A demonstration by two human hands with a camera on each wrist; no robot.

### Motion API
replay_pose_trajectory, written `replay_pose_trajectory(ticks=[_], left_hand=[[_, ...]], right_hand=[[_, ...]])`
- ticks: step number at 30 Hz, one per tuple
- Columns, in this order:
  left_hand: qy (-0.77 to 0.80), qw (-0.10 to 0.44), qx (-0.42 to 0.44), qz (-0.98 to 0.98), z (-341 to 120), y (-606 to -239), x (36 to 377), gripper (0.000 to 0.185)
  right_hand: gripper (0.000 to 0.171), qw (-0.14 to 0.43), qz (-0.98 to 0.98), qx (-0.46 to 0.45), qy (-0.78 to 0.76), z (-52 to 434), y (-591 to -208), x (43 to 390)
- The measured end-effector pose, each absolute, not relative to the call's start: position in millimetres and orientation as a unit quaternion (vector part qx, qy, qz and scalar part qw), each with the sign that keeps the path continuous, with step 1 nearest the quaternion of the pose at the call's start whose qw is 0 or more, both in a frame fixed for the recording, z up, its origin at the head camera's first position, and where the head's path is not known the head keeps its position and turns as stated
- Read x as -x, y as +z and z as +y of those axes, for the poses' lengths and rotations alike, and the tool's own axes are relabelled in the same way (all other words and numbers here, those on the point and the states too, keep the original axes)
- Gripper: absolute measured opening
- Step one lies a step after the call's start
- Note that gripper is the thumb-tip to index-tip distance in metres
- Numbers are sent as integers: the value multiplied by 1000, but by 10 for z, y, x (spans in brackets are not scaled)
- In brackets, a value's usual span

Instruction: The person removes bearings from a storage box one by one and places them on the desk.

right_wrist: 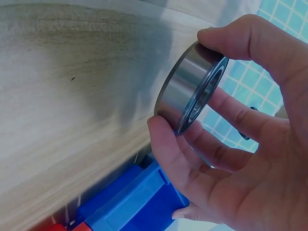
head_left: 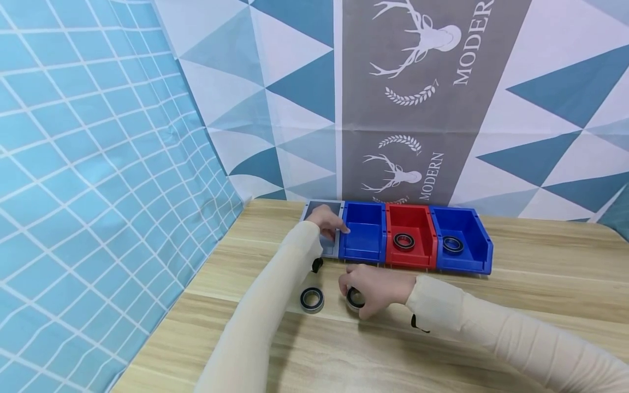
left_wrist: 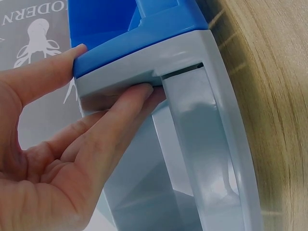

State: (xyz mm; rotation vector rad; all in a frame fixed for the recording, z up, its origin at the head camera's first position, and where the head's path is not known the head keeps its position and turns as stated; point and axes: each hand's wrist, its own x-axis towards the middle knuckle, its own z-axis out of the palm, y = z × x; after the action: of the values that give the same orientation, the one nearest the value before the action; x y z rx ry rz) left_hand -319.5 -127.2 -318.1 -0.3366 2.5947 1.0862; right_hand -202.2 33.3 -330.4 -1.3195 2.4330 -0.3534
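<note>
My left hand [head_left: 328, 221] lies on the grey bin [head_left: 330, 246] at the left end of a row of bins. In the left wrist view my left hand [left_wrist: 111, 71] pinches the grey bin [left_wrist: 207, 144] at its rim, with the thumb against the corner of the neighbouring blue bin [left_wrist: 144, 29]. My right hand [head_left: 357, 296] grips a steel bearing [head_left: 352, 299] on edge on the wooden table, in front of the bins. From the right wrist, my right hand [right_wrist: 183, 79] holds this bearing [right_wrist: 179, 91] between thumb and fingers. A second bearing [head_left: 312, 299] lies flat to its left.
The row runs grey, blue bin [head_left: 363, 237], red bin [head_left: 411, 221], blue bin [head_left: 464, 224], against a patterned cloth backdrop. One bearing [head_left: 404, 240] lies in the red bin, another bearing [head_left: 452, 244] in the right blue one. A blue grid curtain [head_left: 98, 191] bounds the table's left edge.
</note>
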Motion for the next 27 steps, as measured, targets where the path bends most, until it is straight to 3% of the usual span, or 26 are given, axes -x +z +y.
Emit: replay_pose_trajectory(ticks=[15, 27], left_hand=[[382, 161, 114, 903, -1283, -3174, 3204, 48], [384, 165, 115, 901, -1296, -3174, 3212, 48]], right_hand=[[34, 144, 856, 484, -115, 320, -3393, 2009], [36, 156, 855, 481, -117, 291, -3451, 2008]])
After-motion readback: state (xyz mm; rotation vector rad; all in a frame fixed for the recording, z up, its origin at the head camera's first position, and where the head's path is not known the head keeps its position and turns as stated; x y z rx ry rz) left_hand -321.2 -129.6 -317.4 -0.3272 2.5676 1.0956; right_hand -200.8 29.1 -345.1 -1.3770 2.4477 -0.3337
